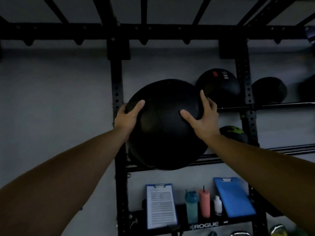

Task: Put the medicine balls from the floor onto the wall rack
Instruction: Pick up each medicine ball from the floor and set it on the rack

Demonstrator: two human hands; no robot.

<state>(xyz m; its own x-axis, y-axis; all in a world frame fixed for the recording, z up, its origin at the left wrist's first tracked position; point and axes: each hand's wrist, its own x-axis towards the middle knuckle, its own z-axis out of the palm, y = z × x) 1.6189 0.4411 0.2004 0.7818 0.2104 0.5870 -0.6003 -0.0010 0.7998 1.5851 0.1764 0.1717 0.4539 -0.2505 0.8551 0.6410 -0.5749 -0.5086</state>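
Head view: left hand (127,119) and right hand (202,116) press flat on the big black ball (163,133) — let go early and it may roll off the rack rails (209,160).

Past my hands, white "8KG" lettering stands on the round black medicine ball (219,84) resting on the rack's upper rail. Lower down, white "ROGUE" is printed on the black steel crossbar (207,226). The sheet clipped to the blue clipboard (161,206) carries lines too blurred for me to read.
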